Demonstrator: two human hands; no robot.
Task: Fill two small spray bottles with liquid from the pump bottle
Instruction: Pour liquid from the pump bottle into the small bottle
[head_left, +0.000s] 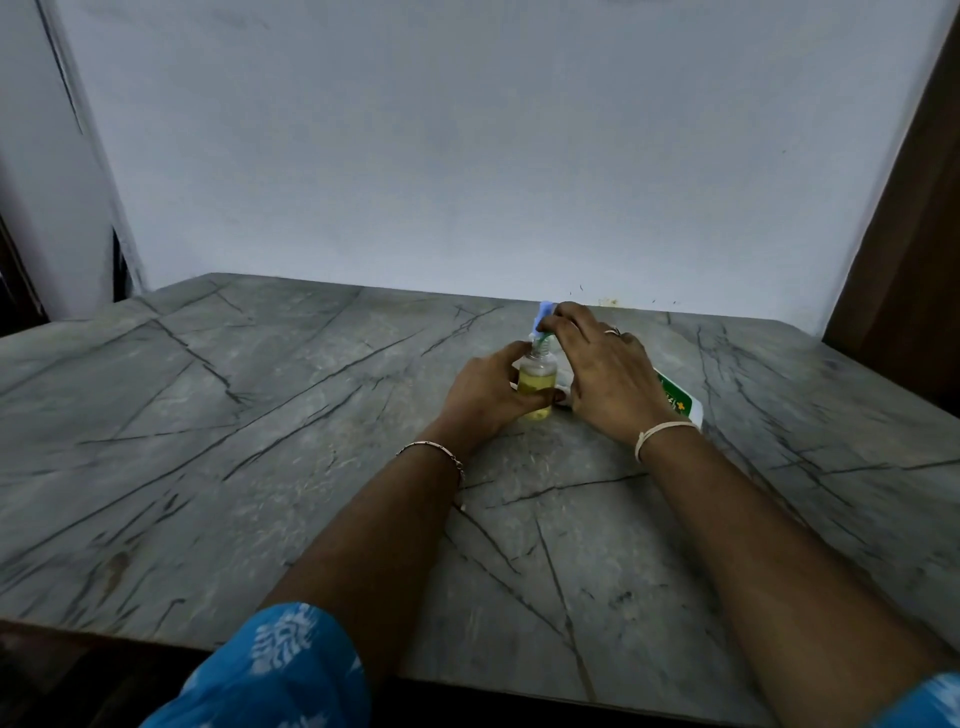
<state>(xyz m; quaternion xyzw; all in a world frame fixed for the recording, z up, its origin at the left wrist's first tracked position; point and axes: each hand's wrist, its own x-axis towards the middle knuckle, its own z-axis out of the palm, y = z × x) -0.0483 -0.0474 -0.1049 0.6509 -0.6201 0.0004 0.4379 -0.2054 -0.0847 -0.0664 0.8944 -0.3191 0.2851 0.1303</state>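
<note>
A small clear spray bottle (536, 382) holding yellow liquid stands upright on the grey marble table (260, 441). My left hand (485, 392) grips its body from the left. My right hand (602, 369) pinches a blue spray cap (544, 314) just above the bottle's open neck, with the dip tube reaching down into the neck. Behind my right hand lies the white pump bottle with a green label (680, 400), mostly hidden. A second spray bottle is not visible.
A pale wall rises behind the table's far edge. A dark wooden panel (904, 234) stands at the right. The table's near edge runs along the bottom, with my blue patterned sleeve (275, 670) over it.
</note>
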